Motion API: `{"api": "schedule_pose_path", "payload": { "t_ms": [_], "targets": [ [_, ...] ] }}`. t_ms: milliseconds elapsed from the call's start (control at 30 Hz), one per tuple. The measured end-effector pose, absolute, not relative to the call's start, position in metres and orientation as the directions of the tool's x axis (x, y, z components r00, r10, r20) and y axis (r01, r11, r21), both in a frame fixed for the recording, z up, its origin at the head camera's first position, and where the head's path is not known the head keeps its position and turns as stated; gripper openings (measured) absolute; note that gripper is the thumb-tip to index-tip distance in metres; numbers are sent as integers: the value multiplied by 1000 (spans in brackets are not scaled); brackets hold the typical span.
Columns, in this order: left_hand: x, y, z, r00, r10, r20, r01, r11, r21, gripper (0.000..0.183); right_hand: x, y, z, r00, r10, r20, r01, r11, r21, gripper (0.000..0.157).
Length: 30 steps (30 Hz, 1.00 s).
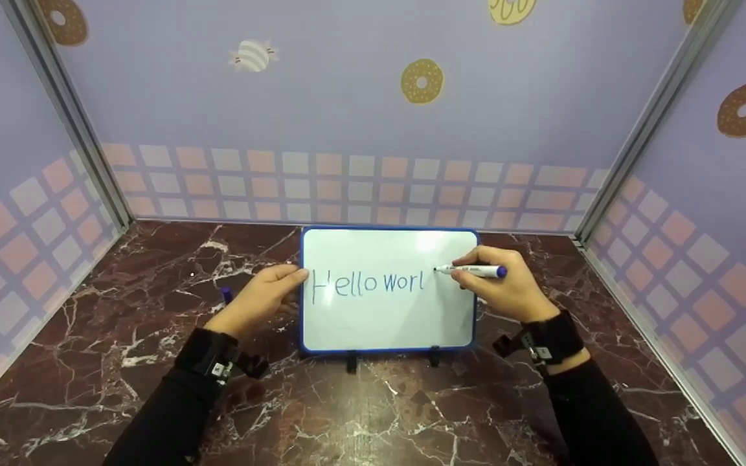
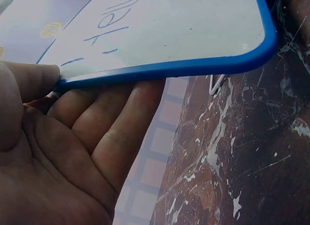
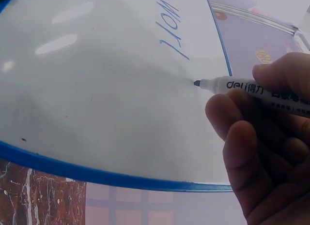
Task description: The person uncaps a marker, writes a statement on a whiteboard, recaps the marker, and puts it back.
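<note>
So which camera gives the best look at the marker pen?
The right wrist view: the marker fills the frame, its tip at the whiteboard, pinched by the right hand. The head view shows it small. The left wrist view shows no marker, only the left hand gripping the board's edge.

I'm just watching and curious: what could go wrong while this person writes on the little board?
The whiteboard stands on small feet, steadied only by the left hand at its edge; pressing the marker could tip or slide it. The right hand sits close to the fresh lettering and might smear it.
</note>
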State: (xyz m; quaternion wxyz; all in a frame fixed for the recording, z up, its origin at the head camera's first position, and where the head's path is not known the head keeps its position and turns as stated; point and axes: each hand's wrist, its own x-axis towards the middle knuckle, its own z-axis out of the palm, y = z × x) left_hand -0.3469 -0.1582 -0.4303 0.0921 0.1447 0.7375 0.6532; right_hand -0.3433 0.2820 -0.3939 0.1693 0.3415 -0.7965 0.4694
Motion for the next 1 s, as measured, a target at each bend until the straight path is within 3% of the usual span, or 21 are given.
{"api": "schedule_pose_path", "payload": {
  "t_ms": [1000],
  "targets": [
    [-345, -158, -429, -936, 345, 63, 101, 92, 991, 34, -339, 281, -391, -788, -462, 407, -593, 388, -705, 5]
  ]
}}
